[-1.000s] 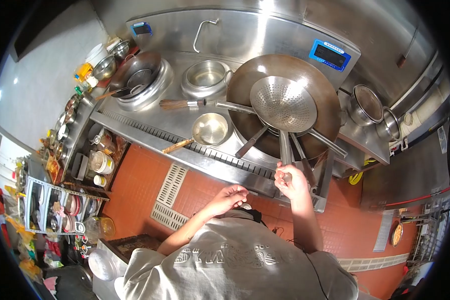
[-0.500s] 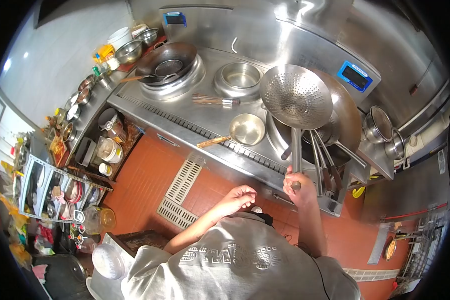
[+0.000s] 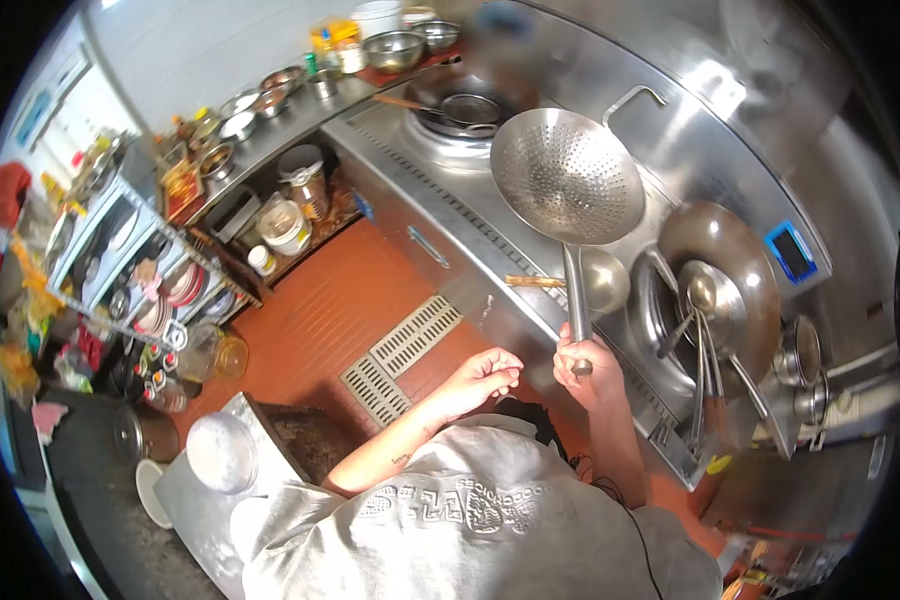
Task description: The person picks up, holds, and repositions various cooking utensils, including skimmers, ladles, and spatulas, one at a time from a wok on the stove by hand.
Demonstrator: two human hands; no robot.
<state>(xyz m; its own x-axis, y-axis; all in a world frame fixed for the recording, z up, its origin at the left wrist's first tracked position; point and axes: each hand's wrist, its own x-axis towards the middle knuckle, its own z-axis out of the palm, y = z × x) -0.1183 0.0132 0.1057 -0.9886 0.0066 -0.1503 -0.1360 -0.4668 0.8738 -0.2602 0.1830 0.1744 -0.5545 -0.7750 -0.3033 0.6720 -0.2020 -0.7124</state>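
My right hand point(image 3: 588, 370) is closed round the handle of a large perforated strainer point(image 3: 568, 178). The strainer's round bowl is raised over the steel stove, with its holes plain to see. In front of my shirt, my left hand point(image 3: 482, 382) has its fingers curled in, and nothing shows in it. A small saucepan point(image 3: 605, 280) with a wooden handle stands on the stove, partly hidden behind the strainer's handle. To the right, a big wok point(image 3: 755, 250) holds a ladle point(image 3: 702, 293) and several other long-handled tools.
Another wok point(image 3: 515, 90) rests on the far burner. Steel bowls point(image 3: 394, 50) and seasoning containers line the left counter. A shelf rack point(image 3: 120, 215) with plates stands at the left. Grated drains point(image 3: 420, 328) cross the red floor, and a worktop point(image 3: 195, 525) is beside me.
My view has turned, so the stove and wok now appear rotated and further right. The strainer has swung left over the stove, still in my right hand. My left hand stays curled.
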